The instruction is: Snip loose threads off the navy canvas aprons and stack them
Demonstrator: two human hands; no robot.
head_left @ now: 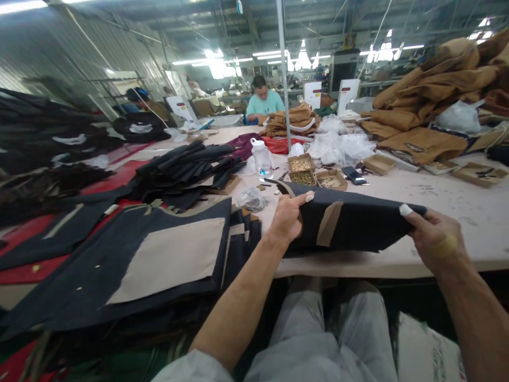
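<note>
A dark fabric piece [361,217] with a tan strip on it is stretched between my hands over the table's front edge. My left hand [288,215] grips its left end, thumb and fingers closed on the cloth. At the right end my right hand [435,233] pinches the corner, with a white wrap on the thumb and a yellowish band across the hand. Left of my forearm lies a stack of dark cut pieces [79,265], the top one bearing a large beige patch [170,260].
Beyond the fabric stand small boxes of metal fittings [302,178], a phone [355,175] and a white-capped plastic bottle [261,159]. A pole [283,74] rises from the table. Brown garments [429,101] are heaped at right. A person [265,103] in a turquoise top sits opposite.
</note>
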